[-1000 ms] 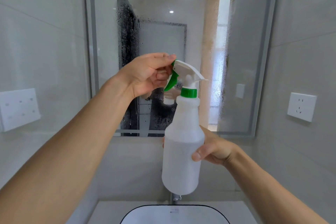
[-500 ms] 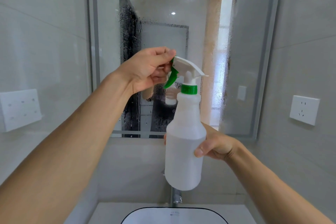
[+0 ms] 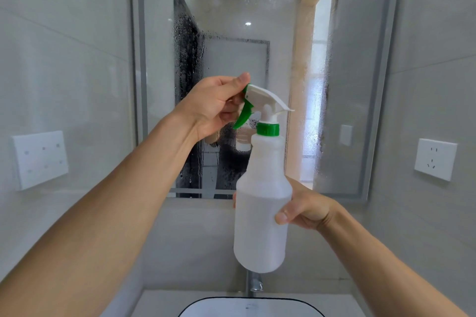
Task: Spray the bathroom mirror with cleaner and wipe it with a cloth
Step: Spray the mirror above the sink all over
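Our right hand gripped the spray bottle upright while our left hand, above it, pinched the nozzle tip. Beyond both hands, the mirror carried droplets, so we judged spraying underway; next, aim and squeeze the trigger.

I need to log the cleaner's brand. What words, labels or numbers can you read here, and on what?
No readable text anywhere.
Spray bottle: plain, no label showing.
Sink: a tiny mark near the rim, too small and blurred to read.
Wall sockets: only slot holes, no lettering.
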Demonstrator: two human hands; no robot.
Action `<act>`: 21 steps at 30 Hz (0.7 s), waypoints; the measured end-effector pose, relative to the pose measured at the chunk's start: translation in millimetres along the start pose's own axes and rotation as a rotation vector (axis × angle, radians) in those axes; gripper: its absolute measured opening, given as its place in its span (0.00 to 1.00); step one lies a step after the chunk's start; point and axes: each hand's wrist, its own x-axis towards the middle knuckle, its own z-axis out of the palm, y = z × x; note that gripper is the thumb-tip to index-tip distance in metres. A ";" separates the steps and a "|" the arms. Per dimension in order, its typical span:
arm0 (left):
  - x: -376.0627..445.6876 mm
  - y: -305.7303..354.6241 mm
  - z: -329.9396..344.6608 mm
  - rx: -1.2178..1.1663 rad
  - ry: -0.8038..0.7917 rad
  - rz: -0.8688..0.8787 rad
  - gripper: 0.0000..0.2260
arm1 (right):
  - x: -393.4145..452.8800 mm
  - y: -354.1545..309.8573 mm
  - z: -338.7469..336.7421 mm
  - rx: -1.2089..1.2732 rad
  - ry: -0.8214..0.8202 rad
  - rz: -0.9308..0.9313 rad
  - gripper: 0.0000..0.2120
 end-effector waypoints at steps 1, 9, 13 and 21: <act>-0.2 -0.2 -0.2 -0.002 -0.011 0.019 0.22 | 0.4 0.1 0.8 0.007 -0.007 0.000 0.47; -10.0 5.0 0.6 -0.124 -0.100 0.181 0.09 | 3.0 -9.0 10.3 0.053 -0.068 -0.024 0.49; -10.2 7.4 -5.2 -0.114 -0.145 0.198 0.07 | 0.5 -8.7 12.7 0.046 -0.069 -0.035 0.48; -14.2 4.6 3.3 -0.029 -0.029 0.098 0.13 | -7.9 -9.5 19.2 0.039 -0.041 -0.043 0.47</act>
